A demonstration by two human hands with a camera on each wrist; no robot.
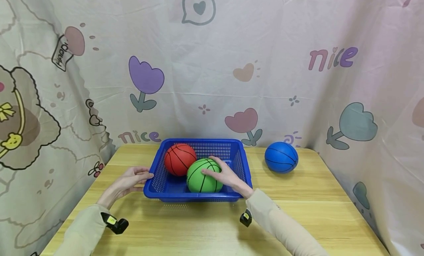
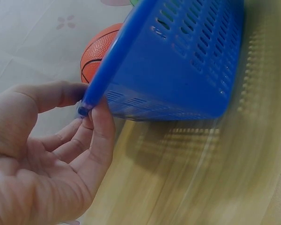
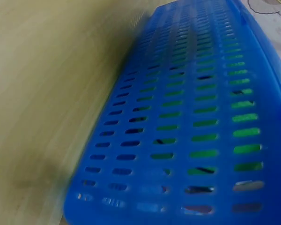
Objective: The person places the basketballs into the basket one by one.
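A blue slotted plastic basket (image 1: 195, 196) stands on the table with a red mini basketball (image 1: 179, 161) at its left and a green mini basketball (image 1: 201, 180) at its front middle. My left hand (image 1: 127, 180) pinches the basket's left rim between thumb and fingers, plainly seen in the left wrist view at the blue rim (image 2: 113, 65). Reaching over the right front rim, my right hand (image 1: 229, 175) holds the green ball from its upper right side, thumb and fingers spread round it. In the right wrist view the basket wall (image 3: 100, 136) hides this hand's fingers; green shows through the slots.
A blue mini basketball (image 1: 281, 157) lies on the wooden table (image 1: 185, 230) to the right of the basket. Behind and at both sides hangs a printed cloth (image 1: 205, 64) with flowers and lettering.
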